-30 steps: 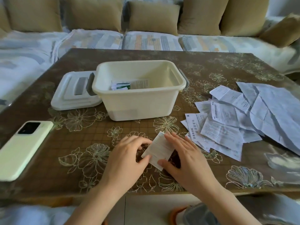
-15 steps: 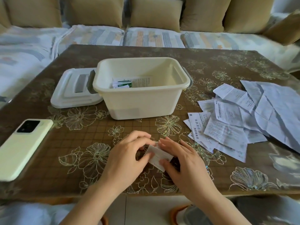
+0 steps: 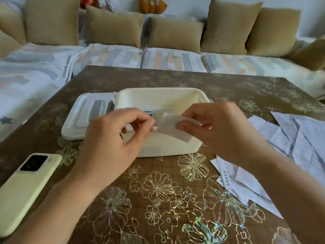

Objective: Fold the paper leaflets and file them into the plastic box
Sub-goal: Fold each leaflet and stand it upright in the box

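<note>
A small folded white leaflet (image 3: 173, 126) is held in the air over the front rim of the cream plastic box (image 3: 175, 95). My right hand (image 3: 221, 131) pinches its right end, thumb on top. My left hand (image 3: 114, 140) pinches its left edge with curled fingertips. Inside the box lie a few folded leaflets (image 3: 161, 112), partly hidden by my hands. A heap of unfolded white leaflets (image 3: 284, 143) lies on the table to the right.
The box lid (image 3: 82, 118) lies flat against the box's left side. A pale green phone (image 3: 26, 189) rests face down near the front left table edge. The brown flowered tabletop (image 3: 167, 199) is ringed by a sofa with tan cushions (image 3: 112, 27).
Both hands have lifted the folded leaflet off the table and carried it forward to above the box's front rim. The camera view has tilted up.
</note>
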### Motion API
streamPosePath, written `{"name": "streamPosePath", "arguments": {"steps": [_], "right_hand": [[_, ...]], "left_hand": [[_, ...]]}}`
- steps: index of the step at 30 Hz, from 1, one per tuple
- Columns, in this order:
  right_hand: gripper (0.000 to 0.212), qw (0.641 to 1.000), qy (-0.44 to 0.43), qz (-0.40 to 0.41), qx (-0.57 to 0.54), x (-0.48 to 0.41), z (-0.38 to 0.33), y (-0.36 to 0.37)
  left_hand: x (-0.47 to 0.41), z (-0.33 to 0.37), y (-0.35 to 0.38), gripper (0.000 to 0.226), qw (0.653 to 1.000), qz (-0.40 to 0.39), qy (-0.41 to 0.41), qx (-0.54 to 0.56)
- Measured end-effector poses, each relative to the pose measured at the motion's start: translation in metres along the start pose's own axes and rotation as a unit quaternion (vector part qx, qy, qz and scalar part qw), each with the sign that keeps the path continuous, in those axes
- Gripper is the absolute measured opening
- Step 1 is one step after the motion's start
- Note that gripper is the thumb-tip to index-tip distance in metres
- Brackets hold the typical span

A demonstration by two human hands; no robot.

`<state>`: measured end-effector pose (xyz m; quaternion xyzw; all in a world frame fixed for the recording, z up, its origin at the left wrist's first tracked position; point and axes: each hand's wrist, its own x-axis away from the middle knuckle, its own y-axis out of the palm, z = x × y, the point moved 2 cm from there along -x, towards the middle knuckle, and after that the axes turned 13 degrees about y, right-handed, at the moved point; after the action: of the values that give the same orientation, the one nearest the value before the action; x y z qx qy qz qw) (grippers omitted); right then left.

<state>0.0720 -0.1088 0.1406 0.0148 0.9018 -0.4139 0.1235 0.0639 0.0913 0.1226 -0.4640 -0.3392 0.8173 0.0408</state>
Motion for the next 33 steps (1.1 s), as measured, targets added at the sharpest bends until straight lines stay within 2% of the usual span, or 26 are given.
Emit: {"name": "streamPosePath", "arguments": {"steps": [3,5,10,12,17,22,26,33], "right_hand": [[0.012,1.0,0.028,0.01,0.007,-0.04,0.001,-0.003],[0.007,0.998,0.041,-0.003,0.057,-0.066,0.004,0.008],[0.012,0.963,0.051,-0.052,0.26,-0.113,0.009,0.051],[0.01,0.951,0.042,-0.064,0.3,-0.124,0.009,0.064],[0.01,0.941,0.008,-0.051,0.336,-0.139,0.011,0.087],[0.014,0.938,-0.004,-0.061,0.342,-0.144,0.013,0.092],[0.014,0.937,0.005,-0.066,0.342,-0.144,0.013,0.091],[0.015,0.93,-0.005,-0.064,0.361,-0.142,0.01,0.091]], "left_hand": [[-0.018,-0.027,-0.016,0.016,0.997,0.012,-0.048,-0.052],[-0.029,-0.047,-0.019,0.015,0.994,-0.006,-0.079,-0.08],[-0.051,-0.076,-0.002,0.023,0.97,-0.126,-0.076,-0.194],[-0.057,-0.081,0.008,0.025,0.953,-0.182,-0.06,-0.234],[-0.065,-0.09,0.039,0.031,0.909,-0.312,-0.039,-0.275],[-0.069,-0.099,0.054,0.035,0.878,-0.383,-0.064,-0.281],[-0.072,-0.101,0.058,0.035,0.86,-0.413,-0.053,-0.297],[-0.076,-0.115,0.067,0.032,0.851,-0.437,-0.046,-0.289]]}}
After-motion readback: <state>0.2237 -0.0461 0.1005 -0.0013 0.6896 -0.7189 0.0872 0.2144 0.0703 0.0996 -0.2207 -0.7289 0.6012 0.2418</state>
